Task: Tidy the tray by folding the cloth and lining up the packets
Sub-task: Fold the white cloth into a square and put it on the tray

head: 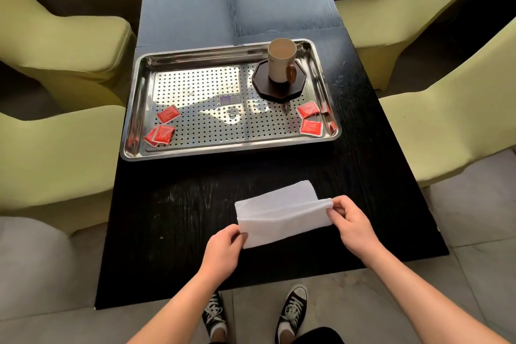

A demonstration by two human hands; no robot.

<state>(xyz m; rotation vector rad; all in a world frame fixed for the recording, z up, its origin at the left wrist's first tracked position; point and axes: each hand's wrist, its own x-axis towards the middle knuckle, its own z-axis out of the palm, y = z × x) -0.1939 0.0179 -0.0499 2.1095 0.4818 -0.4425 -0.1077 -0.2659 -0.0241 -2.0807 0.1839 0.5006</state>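
Observation:
A white cloth (282, 213), partly folded, lies on the black table in front of the steel tray (134, 109). My left hand (223, 251) pinches its near left corner. My right hand (353, 222) pinches its right edge, lifted slightly. Red packets lie scattered in the tray: three at the front left, one (168, 114) apart and two (159, 134) overlapping, and two at the front right (307, 110) (311, 127).
A cream mug (281, 60) stands on a dark octagonal coaster (279, 89) in the tray's back right. Yellow-green chairs (64, 45) (446, 126) flank the black table (181, 218) on both sides. My shoes (293, 307) show below the table's near edge.

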